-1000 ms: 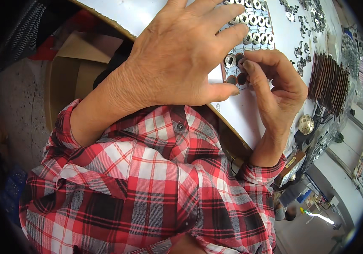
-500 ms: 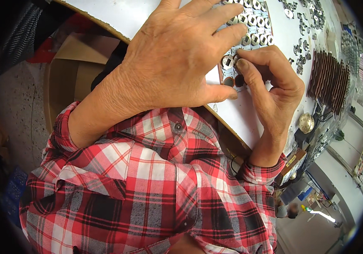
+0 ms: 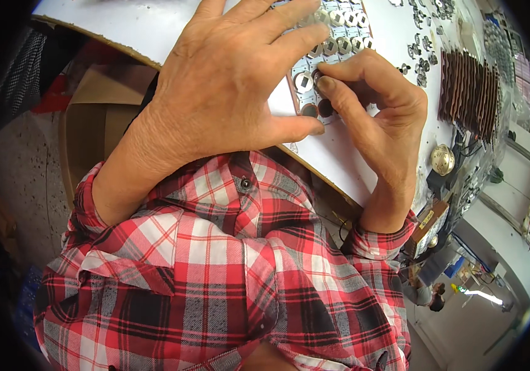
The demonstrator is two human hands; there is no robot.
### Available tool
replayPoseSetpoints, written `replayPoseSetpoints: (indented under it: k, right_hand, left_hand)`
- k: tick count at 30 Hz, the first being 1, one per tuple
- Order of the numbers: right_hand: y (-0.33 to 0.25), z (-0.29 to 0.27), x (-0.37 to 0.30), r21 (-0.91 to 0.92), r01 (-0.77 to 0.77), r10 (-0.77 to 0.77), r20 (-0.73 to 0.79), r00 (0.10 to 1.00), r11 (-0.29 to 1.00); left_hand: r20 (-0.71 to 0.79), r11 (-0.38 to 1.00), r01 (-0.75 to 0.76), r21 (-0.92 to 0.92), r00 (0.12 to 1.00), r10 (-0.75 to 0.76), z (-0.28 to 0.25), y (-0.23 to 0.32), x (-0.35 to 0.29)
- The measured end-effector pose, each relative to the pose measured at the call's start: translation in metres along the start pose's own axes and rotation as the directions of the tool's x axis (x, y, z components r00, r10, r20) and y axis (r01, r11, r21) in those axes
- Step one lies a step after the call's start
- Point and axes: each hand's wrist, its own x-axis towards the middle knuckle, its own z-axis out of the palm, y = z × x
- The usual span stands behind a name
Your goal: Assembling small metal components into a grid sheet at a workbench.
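Observation:
A panel of small circuit boards [image 3: 293, 93] lies on the white tabletop, carrying rows of round silver metal holders [image 3: 304, 81] with square openings. My left hand [image 3: 221, 86] spreads over the panel's left side, fingers apart, hiding part of the rows. Between the thumb and index finger of my right hand [image 3: 379, 105] is a small round metal piece [image 3: 317, 75], pinched against the panel beside a seated holder. Two dark round spots [image 3: 309, 110] on the panel show just below these fingertips. The tip of my left thumb is close to them.
Loose metal parts [image 3: 422, 62] lie scattered to the right of the panel. Beyond them stands a row of brown boards [image 3: 469, 93], with a round metal dome [image 3: 442, 159] nearer me. A cardboard box [image 3: 101, 117] is below the table's left edge [image 3: 94, 38].
The whole view has shifted, so the table and both hands appear farther left and slightly higher. Against the panel, my hands stay in nearly the same place, the right still pinching the round piece.

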Motion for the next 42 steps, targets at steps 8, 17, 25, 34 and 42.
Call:
replayPoseSetpoints:
  k: [8, 17, 25, 34, 42]
  right_hand:
    - [0.001, -0.017, 0.001, 0.057, 0.003, 0.004, -0.122, 0.992, 0.998]
    - [0.041, -0.092, -0.005, -0.237, -0.133, 0.07, -0.258, 0.964, 0.962]
    - [0.044, -0.08, 0.0, -0.278, -0.167, 0.1, -0.24, 0.966, 0.946]
    - [0.04, -0.085, -0.002, -0.224, -0.161, 0.095, -0.279, 0.955, 0.961]
    - [0.052, -0.061, 0.025, -0.572, -0.043, -0.169, -0.313, 0.935, 0.819]
  left_hand:
    - [0.013, 0.998, -0.004, 0.062, 1.0, 0.003, 0.001, -0.002, 0.0]
    - [-0.154, 0.998, 0.002, -0.062, 0.988, -0.012, 0.023, -0.004, 0.002]
    - [-0.179, 0.997, 0.016, -0.077, 0.983, -0.03, 0.022, -0.003, 0.001]
    - [-0.203, 0.995, 0.028, -0.095, 0.978, -0.047, 0.02, -0.004, -0.001]
    - [-0.203, 0.991, 0.025, -0.13, 0.978, -0.051, 0.017, -0.002, -0.001]
